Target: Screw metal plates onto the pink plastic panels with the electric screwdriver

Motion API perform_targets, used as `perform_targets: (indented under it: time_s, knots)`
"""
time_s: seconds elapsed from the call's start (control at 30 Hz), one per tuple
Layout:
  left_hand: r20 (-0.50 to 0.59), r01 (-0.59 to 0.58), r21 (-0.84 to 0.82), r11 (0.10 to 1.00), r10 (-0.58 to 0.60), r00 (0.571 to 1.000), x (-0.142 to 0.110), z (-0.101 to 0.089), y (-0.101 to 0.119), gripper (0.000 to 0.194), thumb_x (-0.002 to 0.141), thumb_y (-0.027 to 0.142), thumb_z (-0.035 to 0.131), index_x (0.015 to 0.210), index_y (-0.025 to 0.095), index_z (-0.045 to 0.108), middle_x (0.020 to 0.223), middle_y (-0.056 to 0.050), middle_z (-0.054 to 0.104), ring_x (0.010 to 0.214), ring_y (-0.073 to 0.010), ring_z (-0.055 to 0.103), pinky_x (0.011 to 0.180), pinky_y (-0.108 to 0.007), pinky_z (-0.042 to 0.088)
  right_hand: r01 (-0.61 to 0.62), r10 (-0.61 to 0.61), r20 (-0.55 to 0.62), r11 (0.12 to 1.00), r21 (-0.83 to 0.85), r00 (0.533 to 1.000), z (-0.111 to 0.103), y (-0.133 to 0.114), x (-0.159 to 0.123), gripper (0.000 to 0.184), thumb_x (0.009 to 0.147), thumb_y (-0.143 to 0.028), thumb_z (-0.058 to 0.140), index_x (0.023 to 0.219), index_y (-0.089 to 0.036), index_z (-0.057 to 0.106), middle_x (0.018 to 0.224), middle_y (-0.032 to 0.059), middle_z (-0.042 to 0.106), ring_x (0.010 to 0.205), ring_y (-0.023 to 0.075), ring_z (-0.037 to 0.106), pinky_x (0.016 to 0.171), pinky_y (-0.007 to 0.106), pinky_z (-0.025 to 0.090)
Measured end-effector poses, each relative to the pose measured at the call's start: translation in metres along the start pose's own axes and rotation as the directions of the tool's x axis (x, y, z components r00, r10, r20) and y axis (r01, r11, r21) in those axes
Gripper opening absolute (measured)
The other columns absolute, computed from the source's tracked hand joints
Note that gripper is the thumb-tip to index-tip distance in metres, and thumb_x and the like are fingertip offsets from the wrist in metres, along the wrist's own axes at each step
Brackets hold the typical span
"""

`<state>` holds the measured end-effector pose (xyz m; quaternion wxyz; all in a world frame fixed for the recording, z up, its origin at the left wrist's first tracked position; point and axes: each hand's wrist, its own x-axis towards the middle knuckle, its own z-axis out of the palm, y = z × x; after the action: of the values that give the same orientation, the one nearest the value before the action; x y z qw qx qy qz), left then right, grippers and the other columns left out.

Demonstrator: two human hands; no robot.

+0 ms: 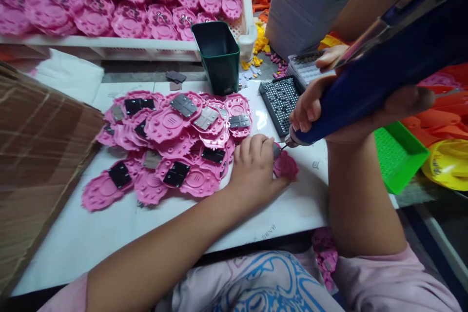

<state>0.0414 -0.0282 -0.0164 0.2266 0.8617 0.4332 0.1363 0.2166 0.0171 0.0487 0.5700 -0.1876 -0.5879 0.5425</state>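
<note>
My left hand point(255, 163) rests on the white work surface, its fingers and thumb closed about a pink plastic casing point(285, 165) that lies flat there. In my right hand point(310, 101) is a blue powered screwdriver point(369, 78), held slanting down to the left. Its thin bit meets the casing near a grey plate, which my left fingers partly hide; whether a screw sits under the tip I cannot tell. Just left of my left hand lies a heap of similar pink casings point(171, 122), many bearing black or grey screwed-on plates.
A black perforated tray of small screws point(281, 102) lies beyond the bit. Behind the heap stands a dark green bin point(221, 66). A white crate point(153, 48) of pink parts spans the back. Cardboard point(40, 170) borders the left; a green basket point(400, 156) sits right.
</note>
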Motion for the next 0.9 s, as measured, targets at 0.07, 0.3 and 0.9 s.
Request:
perform_targets:
  time_s: [0.07, 0.3, 0.9]
  knots:
    - [-0.003, -0.005, -0.005, 1.000, 0.005, 1.000, 0.000, -0.001, 0.000, 0.069, 0.069, 0.053, 0.067, 0.123, 0.014, 0.047, 0.126, -0.014, 0.046, 0.111, -0.0315, 0.040, 0.094, -0.046, 0.035, 0.060, -0.061, 0.006, 0.998, 0.024, 0.998, -0.007, 0.000, -0.001, 0.051, 0.067, -0.057, 0.054, 0.099, -0.017, 0.057, 0.067, 0.0009, 0.066, 0.049, 0.0178, 0.060, 0.042, 0.034, 0.049]
    - [0.059, -0.035, 0.003, 0.999, 0.035, 0.998, -0.002, 0.000, 0.002, 0.100, 0.061, 0.072, 0.067, 0.136, 0.013, 0.039, 0.137, -0.019, 0.041, 0.122, -0.0374, 0.034, 0.101, -0.053, 0.027, 0.129, -0.129, -0.080, 0.992, -0.008, 0.988, -0.023, -0.003, -0.006, 0.055, 0.067, -0.062, 0.052, 0.105, -0.021, 0.057, 0.063, 0.0002, 0.063, 0.049, 0.0196, 0.060, 0.043, 0.036, 0.050]
    - [-0.311, -0.298, -0.039, 0.954, 0.272, 0.911, -0.050, -0.033, 0.007, 0.089, 0.055, 0.081, 0.062, 0.112, 0.012, 0.061, 0.111, -0.016, 0.056, 0.106, -0.0309, 0.047, 0.095, -0.046, 0.040, 0.109, -0.105, -0.272, 0.994, -0.001, 0.957, -0.035, 0.013, -0.020, 0.065, 0.063, -0.065, 0.051, 0.109, -0.019, 0.059, 0.063, 0.0038, 0.060, 0.053, 0.0198, 0.056, 0.049, 0.038, 0.050]
